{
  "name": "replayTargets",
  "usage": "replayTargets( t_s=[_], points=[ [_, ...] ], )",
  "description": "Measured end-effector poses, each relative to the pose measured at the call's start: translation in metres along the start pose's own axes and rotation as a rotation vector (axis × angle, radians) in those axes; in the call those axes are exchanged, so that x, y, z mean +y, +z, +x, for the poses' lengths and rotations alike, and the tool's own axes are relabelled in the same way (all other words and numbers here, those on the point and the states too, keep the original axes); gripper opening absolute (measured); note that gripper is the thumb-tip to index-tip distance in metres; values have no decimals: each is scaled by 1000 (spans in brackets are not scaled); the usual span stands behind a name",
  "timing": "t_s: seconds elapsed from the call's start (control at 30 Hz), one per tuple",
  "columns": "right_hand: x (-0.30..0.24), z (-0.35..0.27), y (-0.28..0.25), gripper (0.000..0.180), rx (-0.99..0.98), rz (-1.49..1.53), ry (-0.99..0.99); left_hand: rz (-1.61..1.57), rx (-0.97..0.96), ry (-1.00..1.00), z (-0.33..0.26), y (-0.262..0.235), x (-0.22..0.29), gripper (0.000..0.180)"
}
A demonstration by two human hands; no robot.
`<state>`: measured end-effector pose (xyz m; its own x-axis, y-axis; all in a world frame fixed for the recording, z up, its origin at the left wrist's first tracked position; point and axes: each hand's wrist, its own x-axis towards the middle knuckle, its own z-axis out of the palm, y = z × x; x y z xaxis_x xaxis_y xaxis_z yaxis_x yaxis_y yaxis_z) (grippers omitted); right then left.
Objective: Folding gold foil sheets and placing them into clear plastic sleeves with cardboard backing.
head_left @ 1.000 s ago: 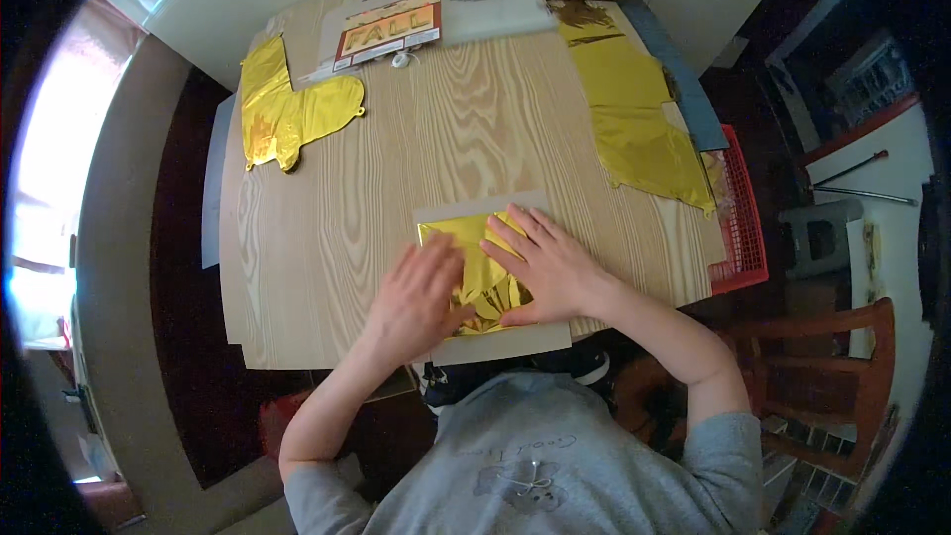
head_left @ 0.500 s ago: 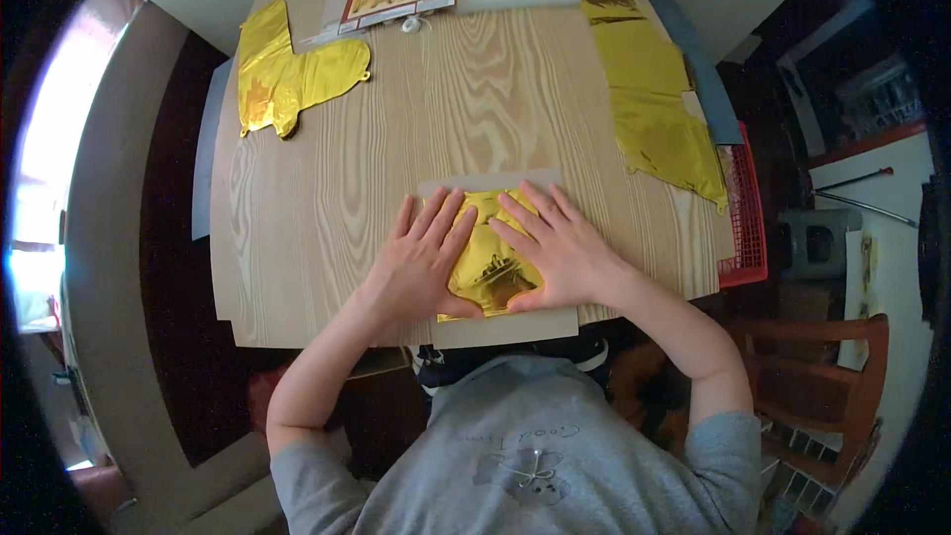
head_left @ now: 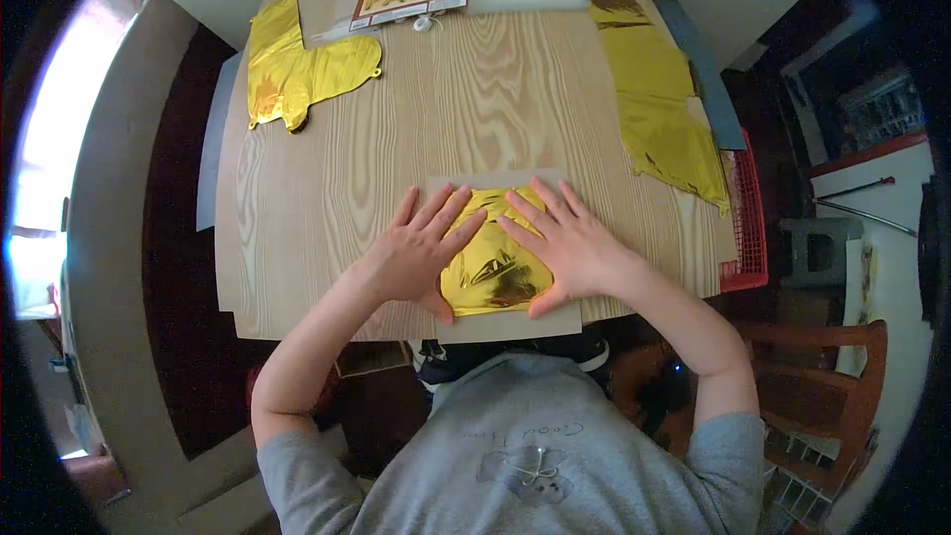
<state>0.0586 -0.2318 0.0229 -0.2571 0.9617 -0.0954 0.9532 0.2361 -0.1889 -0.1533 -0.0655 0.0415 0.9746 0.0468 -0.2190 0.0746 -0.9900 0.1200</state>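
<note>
Flat hands on crinkled gold foil

Left hand and right hand, fingers spread with no grip closed, press a shiny, wrinkled gold foil balloon onto grey card at the pale wood-grain table's near edge.

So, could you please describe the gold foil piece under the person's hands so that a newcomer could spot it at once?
Start at the wooden table and go to its near edge, where a flat grey card lies. On it sits the folded gold foil balloon, pressed flat between the left hand and right hand. Unlike the other gold foil pieces at the table's far left and right, it is small, folded and being touched.
</note>
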Motion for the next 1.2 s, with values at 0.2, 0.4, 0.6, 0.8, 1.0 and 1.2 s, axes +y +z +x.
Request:
replayTargets(
  t_s=[0.2, 0.4, 0.6, 0.8, 1.0, 1.2],
  points=[
    [1, 0, 0, 120, 18, -7, -17, -100, 124, -57, -17, 15, -2, 126],
    [-3, -1, -4, 123, -7, -2, -113, -746, 430, -516, -83, 24, 61, 60],
    [-20, 11, -3, 126, -41, 51, -316, -1163, 245, -868, -135, 76, 109, 28],
    [-31, 28, -8, 126, -85, 81, -449, -2193, 567, -790, -117, 116, 128, 24],
    [-28, 28, -7, 124, -86, 129, -446, -2184, 557, -757, -108, 106, 122, 21],
    [22, 74, -24, 92, 58, 308, -275, -2073, 797, -888, -115, 101, 118, 20]
  ],
)
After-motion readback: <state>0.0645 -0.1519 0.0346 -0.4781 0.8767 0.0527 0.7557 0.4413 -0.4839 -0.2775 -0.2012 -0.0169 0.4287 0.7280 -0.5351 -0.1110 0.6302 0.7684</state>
